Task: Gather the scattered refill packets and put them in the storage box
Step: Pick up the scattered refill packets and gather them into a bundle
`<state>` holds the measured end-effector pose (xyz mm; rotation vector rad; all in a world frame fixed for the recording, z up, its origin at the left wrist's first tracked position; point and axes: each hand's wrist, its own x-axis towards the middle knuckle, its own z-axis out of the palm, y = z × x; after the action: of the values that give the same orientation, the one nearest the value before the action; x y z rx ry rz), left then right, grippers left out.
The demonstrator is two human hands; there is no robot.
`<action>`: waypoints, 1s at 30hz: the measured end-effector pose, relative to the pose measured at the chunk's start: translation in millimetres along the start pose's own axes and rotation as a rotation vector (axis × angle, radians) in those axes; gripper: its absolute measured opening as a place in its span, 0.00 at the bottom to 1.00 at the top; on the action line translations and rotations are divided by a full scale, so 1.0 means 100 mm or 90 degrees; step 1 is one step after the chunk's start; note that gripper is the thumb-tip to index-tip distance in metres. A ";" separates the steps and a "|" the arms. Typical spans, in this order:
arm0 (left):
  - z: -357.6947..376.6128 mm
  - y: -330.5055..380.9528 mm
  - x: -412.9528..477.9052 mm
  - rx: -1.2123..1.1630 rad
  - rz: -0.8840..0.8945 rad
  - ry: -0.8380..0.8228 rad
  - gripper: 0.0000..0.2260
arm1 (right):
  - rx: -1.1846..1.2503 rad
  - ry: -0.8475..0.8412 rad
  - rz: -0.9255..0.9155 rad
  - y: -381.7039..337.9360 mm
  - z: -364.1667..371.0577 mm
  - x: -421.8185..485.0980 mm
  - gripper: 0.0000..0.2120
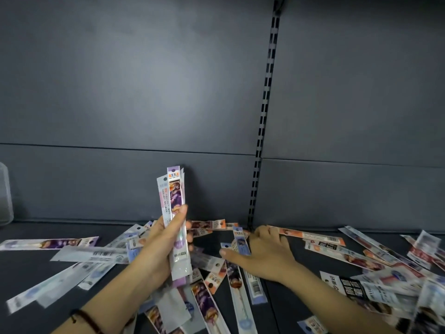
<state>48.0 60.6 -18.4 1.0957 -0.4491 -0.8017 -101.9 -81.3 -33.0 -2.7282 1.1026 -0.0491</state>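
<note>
- Nearest the camera, a dark cord bracelet (pixel 83 318) circles the left wrist.
- The left hand (pixel 159 247) has its grip closed round a bundle of packets (pixel 174 213), thumb across the front; the bundle stands upright above the shelf (pixel 24 280).
- To the right of the bundle, the right hand (pixel 262 251) lies palm down on the shelf with its grip pinched on a blue packet (pixel 240 241), thumb at the near side and fingers curled over it.
- Loose refill packets (pixel 337 249) lie scattered flat over the shelf on both sides of the bundle, many overlapping, some blurred.
- Far left of the bundle, a clear plastic container (pixel 4 194) stands at the frame edge, mostly cut off.
- Behind the bundle rises the grey back panel (pixel 120 92), with a slotted upright (pixel 265 92) to its right.
</note>
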 end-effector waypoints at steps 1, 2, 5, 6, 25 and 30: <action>0.01 -0.01 -0.01 -0.004 -0.005 -0.003 0.19 | 0.006 0.007 0.007 -0.03 0.01 0.02 0.41; 0.02 -0.02 -0.02 -0.006 -0.010 -0.003 0.19 | 0.012 0.015 0.012 -0.05 0.00 0.03 0.39; 0.03 -0.03 -0.04 -0.003 -0.017 0.000 0.22 | 0.053 0.017 0.014 -0.01 -0.07 0.05 0.30; 0.03 -0.03 -0.04 -0.007 -0.014 -0.002 0.23 | 0.081 0.011 0.021 0.03 -0.09 0.07 0.29; 0.24 -0.08 -0.16 0.034 -0.043 -0.109 0.16 | 1.023 0.030 -0.038 -0.01 -0.67 0.00 0.14; 0.37 -0.15 -0.25 0.066 -0.076 -0.182 0.15 | 1.101 0.135 -0.092 -0.39 -0.65 -0.05 0.13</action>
<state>1.5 53.2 -15.0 1.1160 -0.6753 -1.0565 -85.4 -61.8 39.0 -1.1879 0.3907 -0.8500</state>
